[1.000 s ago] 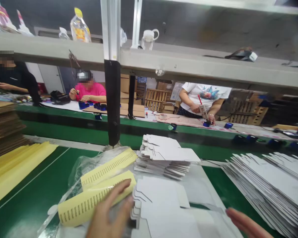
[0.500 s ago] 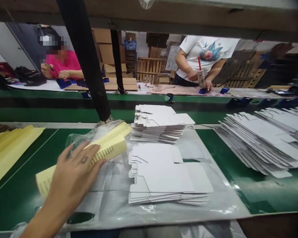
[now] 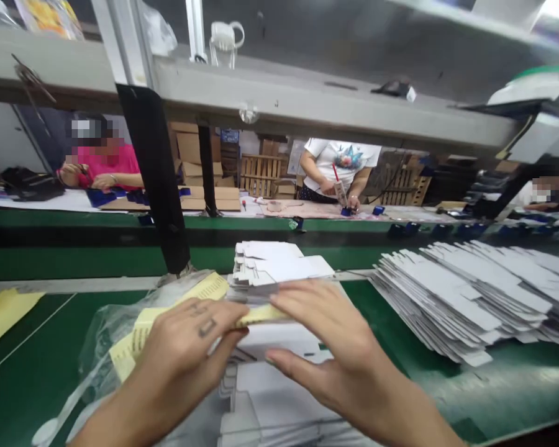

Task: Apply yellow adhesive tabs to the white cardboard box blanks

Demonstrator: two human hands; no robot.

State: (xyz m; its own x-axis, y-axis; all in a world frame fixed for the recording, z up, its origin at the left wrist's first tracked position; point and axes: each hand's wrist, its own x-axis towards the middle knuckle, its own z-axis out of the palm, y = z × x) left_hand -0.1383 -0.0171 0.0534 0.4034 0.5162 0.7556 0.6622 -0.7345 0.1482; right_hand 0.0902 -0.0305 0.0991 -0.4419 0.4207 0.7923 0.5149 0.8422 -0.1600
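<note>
A folded yellow printed sheet (image 3: 259, 315) is pinched at its left end between the thumb and fingers of my left hand (image 3: 181, 344). At its other end, the fingers of my right hand (image 3: 340, 338) are stretched out against the paper, the thumb apart below. More yellow printed paper (image 3: 209, 288) lies behind my left hand, beside clear plastic wrap (image 3: 97, 335). Under and in front of both hands is a stack of flat white box blanks (image 3: 279, 391), partly hidden by them. A second white stack (image 3: 274, 264) stands just behind.
Several rows of white box blanks (image 3: 447, 298) lean on the green belt (image 3: 428, 379) at right. Yellow sheets (image 3: 9, 316) lie at far left. A black post (image 3: 156, 180) rises behind the belt, under a shelf (image 3: 307, 99). Co-workers sit or stand across the line.
My right hand has come into view and reached the yellow sheet. My left hand has moved right, holding one folded sheet over the white blanks. The view has tilted up.
</note>
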